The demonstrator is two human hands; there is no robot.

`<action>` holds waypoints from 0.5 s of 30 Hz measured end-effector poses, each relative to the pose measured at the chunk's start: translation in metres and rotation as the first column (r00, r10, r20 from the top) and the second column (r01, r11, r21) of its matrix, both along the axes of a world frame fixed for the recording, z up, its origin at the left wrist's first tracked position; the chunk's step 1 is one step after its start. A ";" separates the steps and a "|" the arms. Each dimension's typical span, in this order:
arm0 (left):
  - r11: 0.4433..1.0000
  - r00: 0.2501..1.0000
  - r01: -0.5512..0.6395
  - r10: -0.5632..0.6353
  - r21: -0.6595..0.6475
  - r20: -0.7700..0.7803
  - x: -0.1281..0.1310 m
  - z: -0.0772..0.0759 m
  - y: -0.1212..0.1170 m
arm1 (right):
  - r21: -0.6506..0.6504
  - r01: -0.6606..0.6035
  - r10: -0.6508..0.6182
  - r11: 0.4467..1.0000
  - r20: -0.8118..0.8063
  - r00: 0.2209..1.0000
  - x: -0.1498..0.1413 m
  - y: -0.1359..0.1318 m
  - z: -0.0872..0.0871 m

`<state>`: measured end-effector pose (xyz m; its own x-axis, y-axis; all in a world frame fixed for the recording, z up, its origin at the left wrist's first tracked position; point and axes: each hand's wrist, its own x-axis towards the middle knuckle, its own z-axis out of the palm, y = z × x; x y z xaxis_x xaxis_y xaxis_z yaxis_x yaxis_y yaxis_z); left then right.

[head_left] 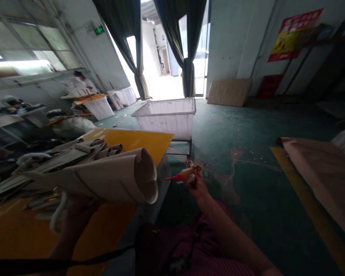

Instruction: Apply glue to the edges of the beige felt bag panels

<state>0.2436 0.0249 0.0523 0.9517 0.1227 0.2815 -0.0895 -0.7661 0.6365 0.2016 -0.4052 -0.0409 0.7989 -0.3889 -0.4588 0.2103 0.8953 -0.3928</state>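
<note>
My left hand [77,209] grips from below a rolled beige paper sheet [109,176], curled into a double scroll with its open end pointing right. The roll hides most of its fingers. My right hand [196,183] is closed round a small glue bottle [181,176] with a red nozzle pointing left toward the roll's end, a short gap between them. Both are held over the right edge of an orange-topped table [143,142].
More rolled beige sheets [83,151] lie piled on the table's left. A clear plastic crate [168,115] stands on a frame ahead. Brown sheets [322,172] lie on the green floor at right. White bins and cluttered shelves [100,105] fill the left; curtains frame a doorway [163,69].
</note>
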 end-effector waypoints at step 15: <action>0.991 0.992 0.071 -0.058 -0.118 0.108 -0.010 0.018 -0.020 | -0.105 0.104 -0.106 0.989 -0.017 0.994 0.087 0.024 -0.002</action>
<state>0.2332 0.0054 0.0703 0.9249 0.1016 0.3663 -0.2067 -0.6743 0.7090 0.2889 -0.3808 -0.0425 0.7409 -0.5165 -0.4293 0.2910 0.8230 -0.4879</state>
